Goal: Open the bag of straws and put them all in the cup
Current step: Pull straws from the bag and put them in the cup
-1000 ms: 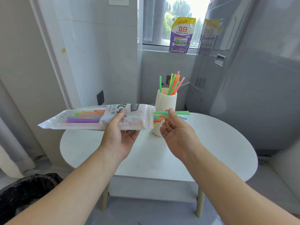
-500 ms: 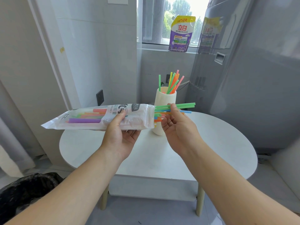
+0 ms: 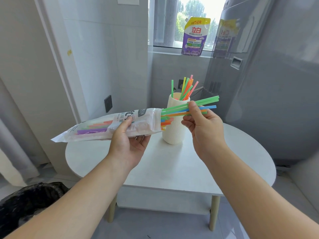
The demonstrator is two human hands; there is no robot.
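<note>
My left hand (image 3: 128, 144) holds the clear plastic straw bag (image 3: 96, 126) level above the round white table (image 3: 233, 161), its open mouth facing right. Coloured straws lie inside the bag and short ends stick out of the mouth. My right hand (image 3: 202, 125) pinches a bundle of green, blue and orange straws (image 3: 209, 103), pulled partway out of the bag to the right. Behind them stands a ribbed white cup (image 3: 174, 131) on the table, with several straws (image 3: 185, 88) upright in it.
A grey fridge (image 3: 276, 83) stands close on the right. A purple detergent pouch (image 3: 195, 37) sits on the window sill behind. A black bin bag (image 3: 29, 199) lies on the floor at lower left. A wall socket (image 3: 108, 103) is on the left wall.
My right hand has closed on the straws sticking out of the bag and drawn them further out, up and to the right. The bag has tilted slightly, its mouth end higher.
</note>
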